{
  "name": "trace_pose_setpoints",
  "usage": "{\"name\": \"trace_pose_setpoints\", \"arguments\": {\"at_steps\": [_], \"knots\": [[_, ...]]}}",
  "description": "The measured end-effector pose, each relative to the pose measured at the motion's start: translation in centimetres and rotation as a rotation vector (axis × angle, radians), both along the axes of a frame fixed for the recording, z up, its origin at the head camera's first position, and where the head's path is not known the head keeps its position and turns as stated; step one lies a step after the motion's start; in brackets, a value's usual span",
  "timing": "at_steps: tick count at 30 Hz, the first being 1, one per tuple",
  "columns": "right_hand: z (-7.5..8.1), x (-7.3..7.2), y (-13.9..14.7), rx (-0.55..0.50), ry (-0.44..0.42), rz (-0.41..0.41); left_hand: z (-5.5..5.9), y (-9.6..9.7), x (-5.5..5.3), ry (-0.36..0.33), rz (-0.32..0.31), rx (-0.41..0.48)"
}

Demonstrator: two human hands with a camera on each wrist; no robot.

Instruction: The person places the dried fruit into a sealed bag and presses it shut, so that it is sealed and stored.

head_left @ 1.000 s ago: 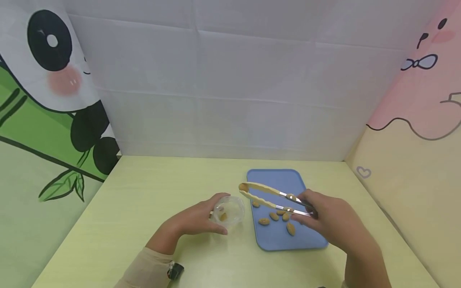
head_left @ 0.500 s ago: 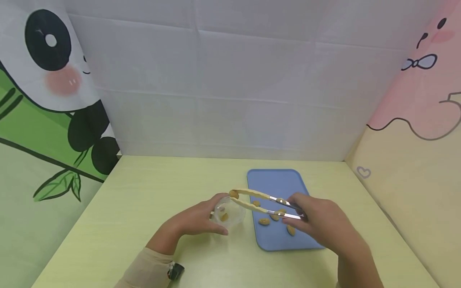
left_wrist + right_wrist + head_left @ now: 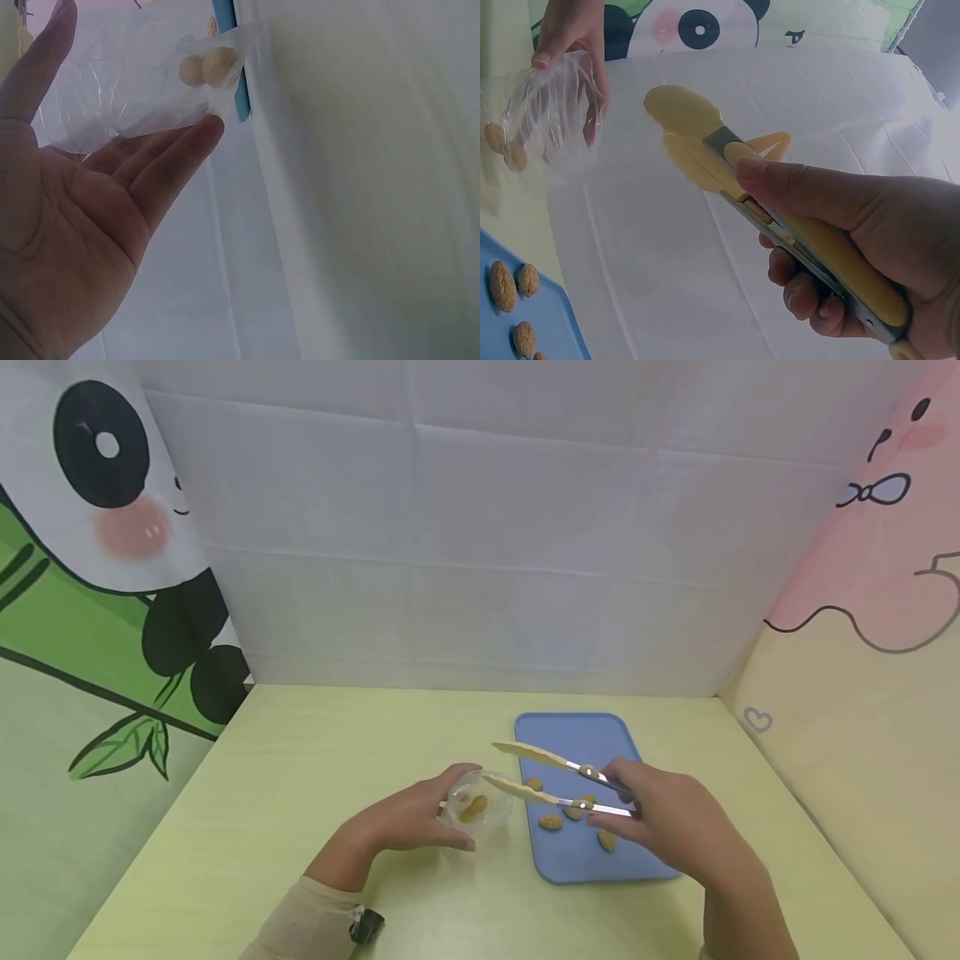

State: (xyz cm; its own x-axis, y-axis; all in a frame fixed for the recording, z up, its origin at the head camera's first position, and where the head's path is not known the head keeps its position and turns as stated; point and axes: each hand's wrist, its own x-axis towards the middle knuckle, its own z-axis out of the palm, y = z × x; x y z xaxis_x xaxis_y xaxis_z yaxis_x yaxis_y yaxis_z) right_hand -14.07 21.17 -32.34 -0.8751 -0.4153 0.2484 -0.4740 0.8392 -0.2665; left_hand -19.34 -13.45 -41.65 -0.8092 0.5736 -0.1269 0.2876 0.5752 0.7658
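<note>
My left hand (image 3: 420,808) holds a clear plastic cup (image 3: 498,818) between thumb and fingers; the left wrist view shows the thumb on one side and the fingers behind the wall. Two brown nuts (image 3: 218,67) lie together at the cup's bottom. In my right hand (image 3: 663,810) is a pair of tongs (image 3: 694,139) with yellow tips and metal arms, gripped by the handles. The tong tips stand apart with nothing between them, one over the cup's rim and the other just behind it. Several oval brown nuts (image 3: 551,822) lie on a blue tray (image 3: 555,864) under the tongs.
The tray sits right of the cup on a pale yellow table (image 3: 337,727). A white backdrop (image 3: 480,568) rises at the table's far edge. Printed cartoon panels flank it, with a panda (image 3: 112,443) on the left and a pink figure on the right.
The tongs moved left to the cup carrying a nut, then spread and let it go. That nut now lies in the cup beside the earlier one. The left hand stayed in place.
</note>
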Motion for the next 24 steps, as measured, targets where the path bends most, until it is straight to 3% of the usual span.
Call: {"name": "trace_pose_setpoints", "arguments": {"at_steps": [5,24], "knots": [[0.1,-0.2,0.7,-0.018,0.014,-0.015,0.2,0.0,0.0,0.003,0.007,-0.002],[-0.4,-1.9,3.6,-0.013,-0.087,-0.108,0.5,-0.1,0.2,-0.007,0.016,-0.007]]}}
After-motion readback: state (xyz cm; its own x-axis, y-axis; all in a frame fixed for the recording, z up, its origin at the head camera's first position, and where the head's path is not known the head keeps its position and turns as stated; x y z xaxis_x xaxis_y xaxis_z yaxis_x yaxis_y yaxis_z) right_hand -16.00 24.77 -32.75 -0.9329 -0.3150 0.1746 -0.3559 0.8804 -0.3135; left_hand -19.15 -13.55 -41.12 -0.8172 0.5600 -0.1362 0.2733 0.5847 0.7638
